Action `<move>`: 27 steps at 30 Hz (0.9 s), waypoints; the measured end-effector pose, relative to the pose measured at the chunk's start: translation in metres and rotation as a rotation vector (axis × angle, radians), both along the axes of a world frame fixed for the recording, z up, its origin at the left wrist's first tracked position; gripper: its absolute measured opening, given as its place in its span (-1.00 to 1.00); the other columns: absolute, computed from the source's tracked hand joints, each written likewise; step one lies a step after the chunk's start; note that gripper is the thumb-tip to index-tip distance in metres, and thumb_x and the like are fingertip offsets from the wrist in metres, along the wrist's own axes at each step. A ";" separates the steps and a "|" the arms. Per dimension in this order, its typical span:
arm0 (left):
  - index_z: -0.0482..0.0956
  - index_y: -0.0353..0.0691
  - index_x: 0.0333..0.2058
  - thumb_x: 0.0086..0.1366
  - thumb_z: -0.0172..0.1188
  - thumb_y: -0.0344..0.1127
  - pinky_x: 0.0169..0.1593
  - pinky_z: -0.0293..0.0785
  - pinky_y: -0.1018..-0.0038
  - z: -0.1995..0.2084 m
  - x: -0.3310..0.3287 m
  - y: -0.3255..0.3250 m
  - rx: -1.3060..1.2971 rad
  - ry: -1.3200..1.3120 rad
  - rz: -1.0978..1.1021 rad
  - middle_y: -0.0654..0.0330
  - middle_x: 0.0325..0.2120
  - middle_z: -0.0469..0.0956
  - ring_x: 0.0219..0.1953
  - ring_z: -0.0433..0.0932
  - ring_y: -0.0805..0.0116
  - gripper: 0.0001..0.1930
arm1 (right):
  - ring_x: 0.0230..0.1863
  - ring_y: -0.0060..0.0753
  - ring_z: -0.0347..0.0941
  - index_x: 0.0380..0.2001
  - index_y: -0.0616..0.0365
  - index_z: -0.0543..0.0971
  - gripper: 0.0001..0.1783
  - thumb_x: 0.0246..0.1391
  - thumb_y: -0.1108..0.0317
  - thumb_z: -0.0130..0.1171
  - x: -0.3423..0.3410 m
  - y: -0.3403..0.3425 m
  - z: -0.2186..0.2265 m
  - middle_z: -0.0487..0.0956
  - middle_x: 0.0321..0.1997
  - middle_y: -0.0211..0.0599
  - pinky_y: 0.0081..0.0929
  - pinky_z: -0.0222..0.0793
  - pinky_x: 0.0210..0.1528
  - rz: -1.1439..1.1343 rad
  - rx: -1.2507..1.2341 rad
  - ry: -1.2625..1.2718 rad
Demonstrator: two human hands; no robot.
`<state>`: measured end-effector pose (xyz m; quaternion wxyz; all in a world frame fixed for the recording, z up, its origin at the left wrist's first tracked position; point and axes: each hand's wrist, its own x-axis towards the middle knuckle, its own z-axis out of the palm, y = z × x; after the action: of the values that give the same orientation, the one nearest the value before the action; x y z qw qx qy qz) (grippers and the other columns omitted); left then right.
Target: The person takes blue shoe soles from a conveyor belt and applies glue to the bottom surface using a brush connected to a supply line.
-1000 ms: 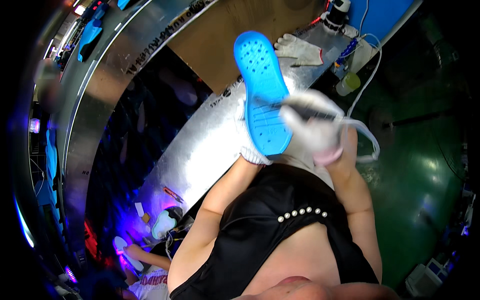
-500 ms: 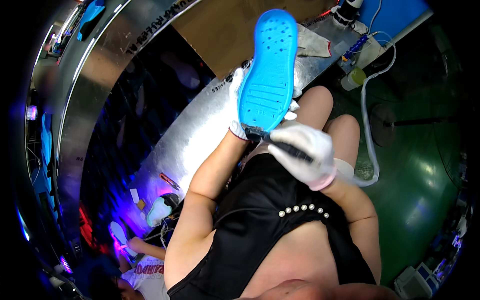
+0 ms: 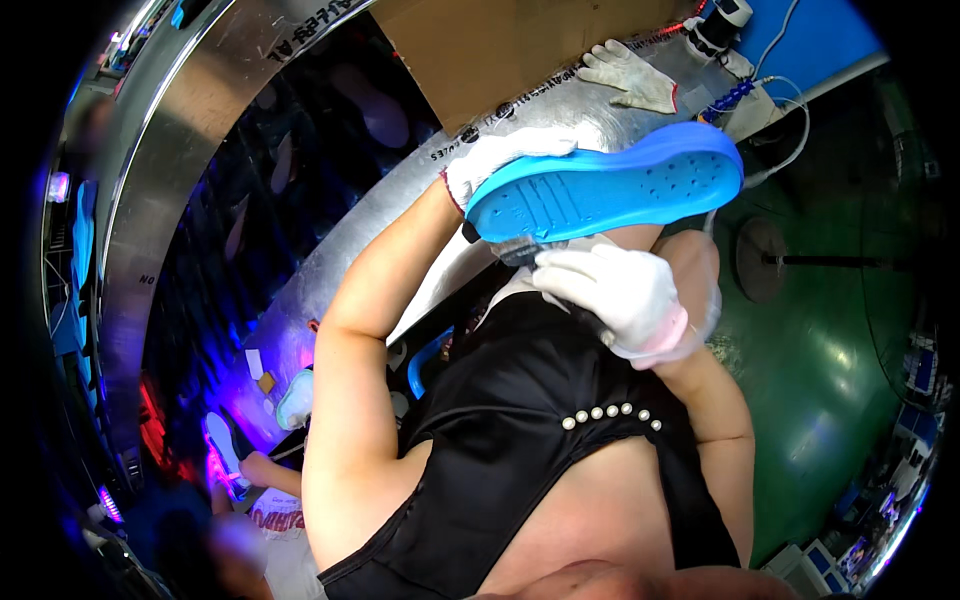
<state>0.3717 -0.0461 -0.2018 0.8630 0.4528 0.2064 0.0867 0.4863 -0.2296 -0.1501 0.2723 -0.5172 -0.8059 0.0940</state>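
Got the blue sole (image 3: 615, 190) gripped by its ridged end in the left hand (image 3: 512, 160), dotted end pointing off rightward past the right hand (image 3: 608, 292). Got a dark brush-like tool (image 3: 518, 250) clasped in the right hand, right by the sole's near edge. Would go light and even along that edge, turning the sole rather than cranking the wrist, left fingers well out of the way. Count: one held sole, one tool, one loose glove (image 3: 628, 77) on the counter (image 3: 395, 205) beyond both hands, plus two worn.
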 end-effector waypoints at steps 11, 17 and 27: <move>0.45 -0.24 0.09 0.24 0.15 -0.13 0.10 0.39 0.28 -0.017 -0.011 0.024 0.353 -0.151 -0.104 0.02 0.00 0.46 0.02 0.46 0.16 -0.52 | -0.41 -0.32 0.50 -0.33 0.09 0.62 -0.70 -0.28 0.42 0.28 0.023 0.008 0.006 0.63 -0.30 -0.30 -0.48 0.40 -0.35 -0.030 0.199 0.146; 0.38 -0.19 0.15 0.22 0.18 -0.26 0.24 0.26 0.31 -0.021 -0.024 0.043 0.924 -0.483 -0.094 0.05 0.16 0.31 0.21 0.30 0.18 -0.49 | -0.44 -0.42 0.46 -0.35 0.05 0.64 -0.75 -0.22 0.35 0.23 0.017 -0.003 0.019 0.65 -0.24 -0.39 -0.47 0.28 -0.33 0.026 0.213 -0.100; 0.39 -0.12 0.15 0.24 0.17 -0.24 0.20 0.33 0.41 -0.026 -0.035 0.066 1.140 -0.628 -0.043 0.12 0.12 0.35 0.19 0.32 0.29 -0.52 | -0.43 -0.52 0.46 -0.38 -0.02 0.65 -0.74 -0.27 0.33 0.20 0.043 0.006 0.027 0.65 -0.28 -0.47 -0.45 0.27 -0.21 -0.071 0.351 -0.111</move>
<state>0.3364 0.0200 -0.2276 0.5083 0.7969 -0.1430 0.2935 0.5296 -0.2237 -0.1236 0.3165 -0.4943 -0.8050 -0.0864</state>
